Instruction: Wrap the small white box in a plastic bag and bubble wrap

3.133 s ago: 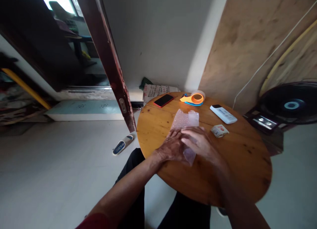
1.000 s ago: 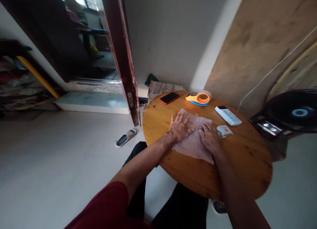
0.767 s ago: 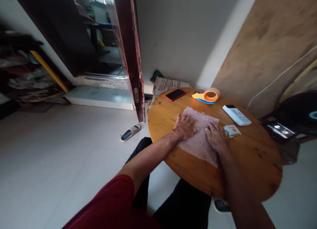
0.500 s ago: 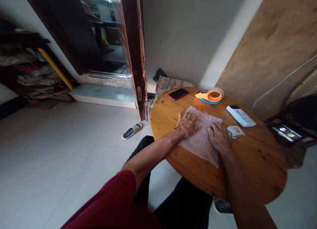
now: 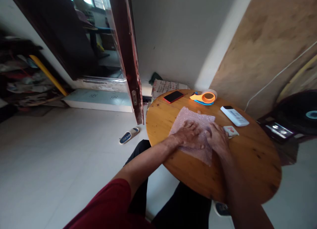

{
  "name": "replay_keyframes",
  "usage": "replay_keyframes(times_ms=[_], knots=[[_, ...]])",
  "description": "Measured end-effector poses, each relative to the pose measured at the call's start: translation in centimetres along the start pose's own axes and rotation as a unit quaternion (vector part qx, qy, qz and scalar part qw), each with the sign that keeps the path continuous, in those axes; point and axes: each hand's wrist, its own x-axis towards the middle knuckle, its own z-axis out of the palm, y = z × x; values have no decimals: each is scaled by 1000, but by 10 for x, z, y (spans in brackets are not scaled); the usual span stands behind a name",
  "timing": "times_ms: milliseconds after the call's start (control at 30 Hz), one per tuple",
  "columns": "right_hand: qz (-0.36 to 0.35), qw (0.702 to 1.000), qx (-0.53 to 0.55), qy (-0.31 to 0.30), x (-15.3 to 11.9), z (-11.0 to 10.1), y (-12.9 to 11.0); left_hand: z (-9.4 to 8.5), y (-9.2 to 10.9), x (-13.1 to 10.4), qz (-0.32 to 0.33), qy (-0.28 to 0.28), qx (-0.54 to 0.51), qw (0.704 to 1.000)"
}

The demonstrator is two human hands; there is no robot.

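Note:
A sheet of pinkish bubble wrap point(image 5: 182, 118) lies on the round wooden table point(image 5: 250, 163). My left hand point(image 5: 189, 135) rests palm down on its middle with the fingers spread. At the sheet's right edge, my right hand point(image 5: 217, 136) lies with its fingers apart and touches the wrap. Just right of that hand is a small white packet point(image 5: 231, 131) with a red mark. Farther back sit an orange tape dispenser point(image 5: 208, 97) and a white device point(image 5: 234, 115) with a dark end.
A red-edged phone point(image 5: 173, 96) is at the table's back left. Behind it stands printed cardboard point(image 5: 163, 86) by the wall. An open door point(image 5: 135, 90) is to the left, with a slipper point(image 5: 129, 135) on the floor. A black round appliance point(image 5: 300, 110) stands at the right.
My left hand has slid toward the middle of the wrap, uncovering its left part. My right hand remains by the right edge. The view has shifted slightly, moving the table left in the picture.

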Motion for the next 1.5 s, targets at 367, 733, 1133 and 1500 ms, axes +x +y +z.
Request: replay_keyframes(times_ms=[367, 733, 1133, 1500], knots=[[-51, 996, 24, -62, -2, -8, -4, -9, -11, -4, -20, 41, -18, 999], [-16, 997, -56, -51, -3, -25, -11, -7, -1, -7, 53, 39, -3, 998], [-56, 995, -13, 79, -1, -15, -4, 4, 17, -4, -9, 21, -18, 1000], [-86, 966, 244, -13, 0, 2, -35, 2, 25, -2, -7, 17, -13, 1000]])
